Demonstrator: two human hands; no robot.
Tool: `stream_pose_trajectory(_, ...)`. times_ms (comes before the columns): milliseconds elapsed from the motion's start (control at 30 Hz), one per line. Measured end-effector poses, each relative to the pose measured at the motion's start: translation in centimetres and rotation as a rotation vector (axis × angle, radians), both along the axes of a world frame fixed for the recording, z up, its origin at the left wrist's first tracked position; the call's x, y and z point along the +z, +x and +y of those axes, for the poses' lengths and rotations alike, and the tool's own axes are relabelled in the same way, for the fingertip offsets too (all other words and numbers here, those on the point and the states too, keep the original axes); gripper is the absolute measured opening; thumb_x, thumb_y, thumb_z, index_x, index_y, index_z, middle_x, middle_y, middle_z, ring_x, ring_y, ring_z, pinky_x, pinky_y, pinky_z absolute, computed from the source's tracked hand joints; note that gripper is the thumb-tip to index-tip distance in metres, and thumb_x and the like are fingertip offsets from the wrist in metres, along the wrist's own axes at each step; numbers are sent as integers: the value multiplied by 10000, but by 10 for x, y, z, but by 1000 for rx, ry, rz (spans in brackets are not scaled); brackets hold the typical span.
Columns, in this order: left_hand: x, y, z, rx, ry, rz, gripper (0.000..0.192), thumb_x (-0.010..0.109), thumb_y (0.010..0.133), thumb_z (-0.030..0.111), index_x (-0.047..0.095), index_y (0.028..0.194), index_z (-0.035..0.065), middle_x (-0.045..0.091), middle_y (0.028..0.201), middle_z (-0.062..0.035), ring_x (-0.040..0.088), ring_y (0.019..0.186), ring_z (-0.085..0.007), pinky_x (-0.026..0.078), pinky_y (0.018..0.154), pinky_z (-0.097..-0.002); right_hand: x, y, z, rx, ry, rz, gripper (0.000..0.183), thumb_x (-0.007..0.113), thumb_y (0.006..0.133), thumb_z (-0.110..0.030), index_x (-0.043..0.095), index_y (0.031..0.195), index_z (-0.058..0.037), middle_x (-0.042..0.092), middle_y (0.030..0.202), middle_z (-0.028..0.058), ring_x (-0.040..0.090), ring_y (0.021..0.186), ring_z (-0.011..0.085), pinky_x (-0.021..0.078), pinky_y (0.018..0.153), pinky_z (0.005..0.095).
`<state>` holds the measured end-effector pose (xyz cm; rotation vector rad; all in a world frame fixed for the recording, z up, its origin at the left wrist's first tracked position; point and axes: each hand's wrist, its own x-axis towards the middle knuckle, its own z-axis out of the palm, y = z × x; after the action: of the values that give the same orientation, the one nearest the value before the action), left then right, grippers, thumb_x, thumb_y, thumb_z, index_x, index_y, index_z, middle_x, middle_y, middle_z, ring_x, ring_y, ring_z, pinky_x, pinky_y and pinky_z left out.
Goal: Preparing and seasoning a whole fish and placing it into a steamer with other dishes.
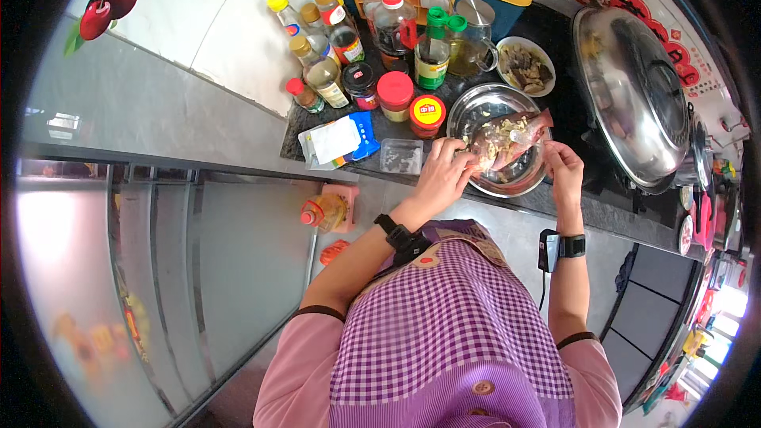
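A whole reddish fish (pixel 497 145) with pale chopped bits on its side lies across a round stainless steel dish (pixel 506 189), its tail over the far right rim. My left hand (pixel 443 167) is at the fish's head end, thumb and fingers against it at the dish's left rim. Between the fingertips of my right hand (pixel 562 163), at the dish's right side, is the handle of a small translucent spoon (pixel 522 137). The spoon's bowl rests over the fish's upper side near the tail. My fingers partly hide the spoon's handle and the fish's head.
Behind the dish stand a white bowl of food pieces (pixel 525 66), a glass jug (pixel 472 41) and several sauce bottles (pixel 433 50). Left are lidded jars (pixel 395 95), a clear plastic box (pixel 401 156) and a blue-white packet (pixel 342 139). A large lidded wok (pixel 630 95) stands right.
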<state>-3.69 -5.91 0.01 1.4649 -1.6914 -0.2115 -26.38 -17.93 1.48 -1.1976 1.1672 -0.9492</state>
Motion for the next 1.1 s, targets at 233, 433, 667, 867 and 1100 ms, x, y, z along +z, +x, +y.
stream_pose_trajectory(233, 2, -14, -8, -51, 53, -21, 247, 644, 719, 85, 554, 944, 38, 461, 1020, -123, 426, 980, -326, 397, 822, -403, -9, -33, -2, -105, -19, 42, 157, 600, 832, -136, 634, 915, -7, 544, 670, -38, 366, 490, 2, 242, 418, 158)
stream_pose_trajectory(433, -1, -22, -14, -71, 56, -64, 255, 644, 715, 79, 552, 948, 29, 464, 1031, -127, 427, 983, -322, 399, 830, -396, -21, -43, -5, -94, -76, 147, 161, 591, 841, -147, 637, 920, -14, 550, 682, -42, 368, 492, 3, 259, 425, 164)
stream_pose_trajectory(667, -8, -26, -15, -58, 85, -63, 257, 649, 711, 86, 551, 941, 26, 463, 1031, -134, 423, 993, -325, 394, 848, -398, -21, -44, 0, -65, -23, 77, 155, 579, 844, -128, 635, 925, -8, 569, 696, -38, 397, 519, 4, 280, 449, 153)
stream_pose_trajectory(867, -14, -26, -12, -37, 120, -73, 254, 654, 710, 92, 561, 938, 33, 465, 1028, -135, 422, 994, -328, 392, 848, -399, -46, -17, 14, 38, -228, 257, 132, 606, 809, -81, 639, 880, 25, 596, 714, 0, 503, 613, 55, 414, 560, 201)
stream_pose_trajectory(1100, -13, -19, 1, 29, 121, -59, 240, 647, 718, 89, 566, 937, 38, 472, 1021, -129, 422, 988, -327, 391, 843, -394, -30, -9, 21, 2, -330, 300, 149, 611, 811, -110, 638, 876, 21, 578, 674, 20, 474, 575, 56, 397, 536, 207)
